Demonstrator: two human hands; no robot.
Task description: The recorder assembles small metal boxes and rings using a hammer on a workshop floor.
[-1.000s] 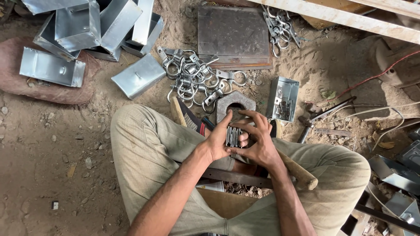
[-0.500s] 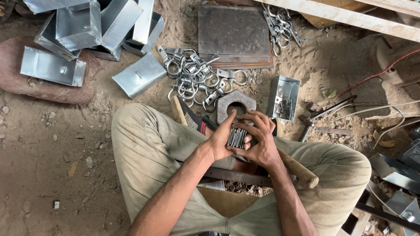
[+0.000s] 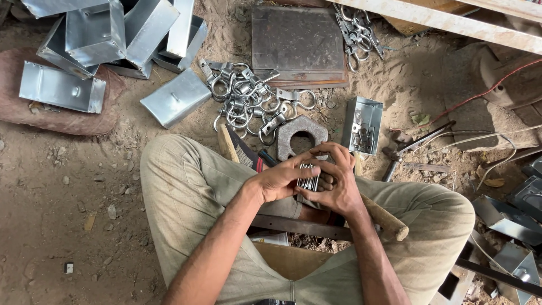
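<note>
**Head view: bundle of small metal pieces held in both hands**

Head camera looks down on a seated person, legs crossed on sandy ground. Left hand (image 3: 276, 182) and right hand (image 3: 333, 183) are both curled closed around a small stack of shiny thin steel pieces (image 3: 308, 177), held above the lap, edges aligned (exact part type cannot be told). Judged progress: pieces gathered, nothing yet fixed. Ahead lie a heap of grey metal hook clips (image 3: 248, 101), a grey hexagonal iron block with a hole (image 3: 300, 135) and an open galvanised steel box (image 3: 362, 125).
</note>
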